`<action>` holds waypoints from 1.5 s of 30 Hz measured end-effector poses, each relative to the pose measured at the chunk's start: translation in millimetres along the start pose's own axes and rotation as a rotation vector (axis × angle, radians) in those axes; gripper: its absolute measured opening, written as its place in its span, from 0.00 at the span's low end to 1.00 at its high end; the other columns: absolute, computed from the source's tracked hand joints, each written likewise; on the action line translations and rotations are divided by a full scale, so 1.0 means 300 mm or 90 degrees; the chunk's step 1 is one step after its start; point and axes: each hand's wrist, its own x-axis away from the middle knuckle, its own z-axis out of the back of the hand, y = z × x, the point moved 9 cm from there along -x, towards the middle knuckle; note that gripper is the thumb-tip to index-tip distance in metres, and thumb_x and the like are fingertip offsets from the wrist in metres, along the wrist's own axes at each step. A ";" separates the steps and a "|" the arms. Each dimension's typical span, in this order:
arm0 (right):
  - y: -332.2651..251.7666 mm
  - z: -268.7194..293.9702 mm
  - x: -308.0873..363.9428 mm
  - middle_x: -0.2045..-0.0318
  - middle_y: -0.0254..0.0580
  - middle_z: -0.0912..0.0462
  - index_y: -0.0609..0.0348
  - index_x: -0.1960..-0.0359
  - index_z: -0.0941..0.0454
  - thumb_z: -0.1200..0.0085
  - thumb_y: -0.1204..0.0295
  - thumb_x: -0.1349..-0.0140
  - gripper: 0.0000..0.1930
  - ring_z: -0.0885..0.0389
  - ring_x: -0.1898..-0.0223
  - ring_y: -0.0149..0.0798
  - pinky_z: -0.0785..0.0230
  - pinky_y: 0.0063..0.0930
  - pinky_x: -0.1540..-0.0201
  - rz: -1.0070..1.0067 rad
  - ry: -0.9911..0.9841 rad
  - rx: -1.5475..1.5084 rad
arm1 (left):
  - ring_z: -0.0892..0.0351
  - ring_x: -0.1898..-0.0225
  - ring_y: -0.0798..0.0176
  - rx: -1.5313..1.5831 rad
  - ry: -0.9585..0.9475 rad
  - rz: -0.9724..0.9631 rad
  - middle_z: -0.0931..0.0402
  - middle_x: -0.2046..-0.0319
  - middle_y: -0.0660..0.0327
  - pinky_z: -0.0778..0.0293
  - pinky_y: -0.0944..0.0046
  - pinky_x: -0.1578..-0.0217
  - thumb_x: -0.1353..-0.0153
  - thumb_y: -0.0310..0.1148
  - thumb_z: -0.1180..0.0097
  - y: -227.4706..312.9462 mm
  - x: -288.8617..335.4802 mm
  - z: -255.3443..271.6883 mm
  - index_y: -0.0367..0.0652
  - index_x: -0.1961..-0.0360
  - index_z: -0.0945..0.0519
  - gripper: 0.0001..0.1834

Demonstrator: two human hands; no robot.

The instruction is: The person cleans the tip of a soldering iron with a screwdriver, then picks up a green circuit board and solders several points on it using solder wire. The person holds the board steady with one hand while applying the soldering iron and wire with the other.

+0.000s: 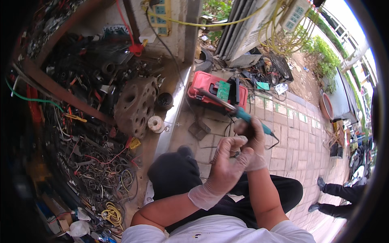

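My right hand (255, 139), in a clear thin glove, is wrapped round the teal handle of a soldering iron (243, 115). Its metal shaft points up and left over a red toolbox (239, 94), and a black cord trails from the handle's end. Close beside it, my left hand (229, 162), gloved alike, has bent fingers drawn toward the thumb; a small dark thing shows there, too little to name. Green circuit board (223, 90) lies on top of the toolbox, apart from both hands.
To the left are a rusty metal block with holes (135, 105), a solder spool (155, 124) and heaps of wires (105, 162). Another green board (263, 86) lies beyond the toolbox. A yellow cable (210, 24) hangs above. At right, a person's legs (340, 196) stand on the paving.
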 end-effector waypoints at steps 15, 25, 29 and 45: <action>0.312 -0.202 -0.239 0.60 0.36 0.16 0.64 0.53 0.20 0.34 0.78 0.41 0.14 0.20 0.61 0.26 0.25 0.20 0.55 0.117 -0.152 0.647 | 0.25 0.63 0.73 0.057 -0.098 -0.030 0.22 0.66 0.65 0.29 0.70 0.58 0.33 0.26 0.42 0.087 0.002 0.002 0.37 0.56 0.20 0.07; 0.306 -0.180 -0.239 0.63 0.39 0.14 0.63 0.57 0.18 0.32 0.74 0.43 0.13 0.18 0.63 0.26 0.24 0.22 0.57 0.190 -0.129 0.646 | 0.24 0.62 0.71 0.060 -0.116 -0.041 0.20 0.64 0.62 0.28 0.69 0.57 0.34 0.26 0.42 0.106 0.000 0.014 0.36 0.56 0.20 0.07; 0.312 -0.167 -0.233 0.63 0.40 0.14 0.63 0.56 0.18 0.32 0.75 0.44 0.14 0.17 0.63 0.26 0.24 0.23 0.57 0.176 -0.126 0.639 | 0.24 0.61 0.71 0.072 -0.117 -0.017 0.21 0.63 0.62 0.28 0.69 0.56 0.34 0.25 0.43 0.102 0.003 0.010 0.36 0.56 0.20 0.07; -0.233 -0.085 0.332 0.56 0.49 0.17 0.67 0.49 0.26 0.43 0.82 0.39 0.16 0.17 0.57 0.40 0.25 0.33 0.49 0.414 0.135 0.399 | 0.24 0.65 0.73 0.175 -0.078 0.244 0.21 0.63 0.65 0.28 0.70 0.62 0.30 0.31 0.45 -0.114 0.036 -0.038 0.43 0.54 0.22 0.07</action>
